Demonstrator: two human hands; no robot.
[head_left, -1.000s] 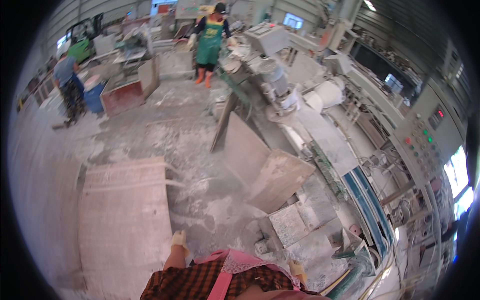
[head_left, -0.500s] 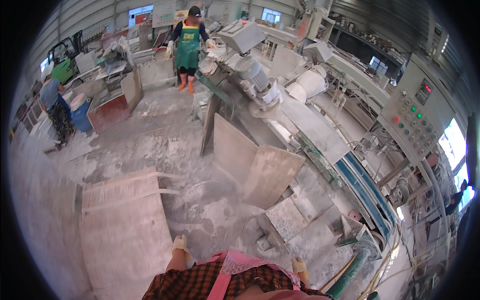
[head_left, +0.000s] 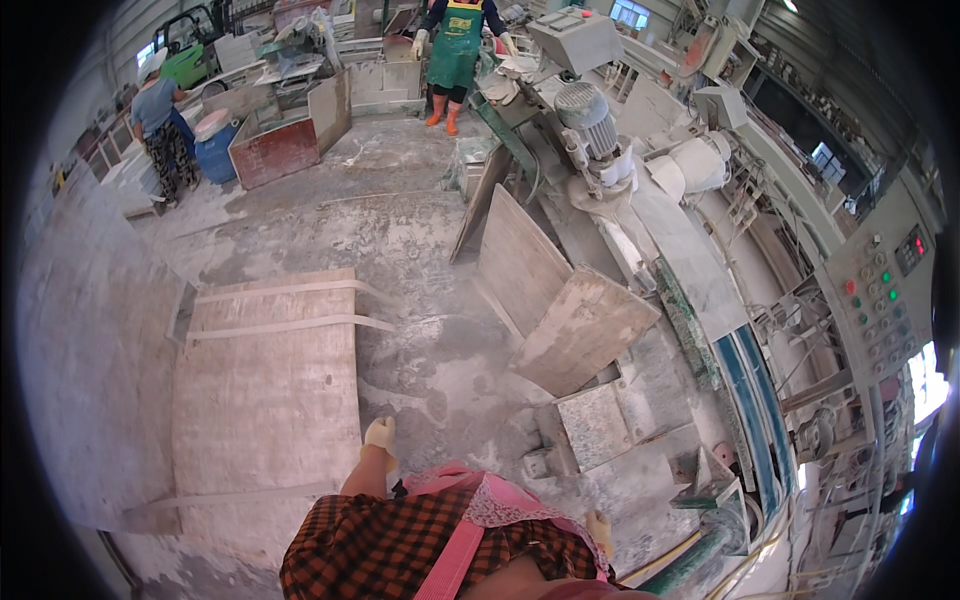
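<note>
My left hand (head_left: pixel 380 437), in a cream work glove, hangs in front of me near the right edge of a large wooden board (head_left: pixel 260 400) with pale straps across it. From above I see mainly the back of that hand; how far its fingers bend is unclear. On the other side of my pink apron (head_left: pixel 470 480), my right hand (head_left: pixel 598 530) hangs low, also gloved and partly hidden by my clothes. Nothing visible sticks out of either hand.
Two dusty panels (head_left: pixel 590 330) lean beside a conveyor (head_left: pixel 750 390) with blue strips. A motor (head_left: pixel 587 115) sits above it; a control panel (head_left: pixel 880 290) is at right. One person in a green apron (head_left: pixel 460 50) stands far ahead, another person (head_left: pixel 160 125) far left, near a blue barrel (head_left: pixel 215 150).
My view has tilted downward and turned left, so the board, panels and machines sit lower and farther right. Both hands still hang at my sides; the left reaches slightly farther forward.
</note>
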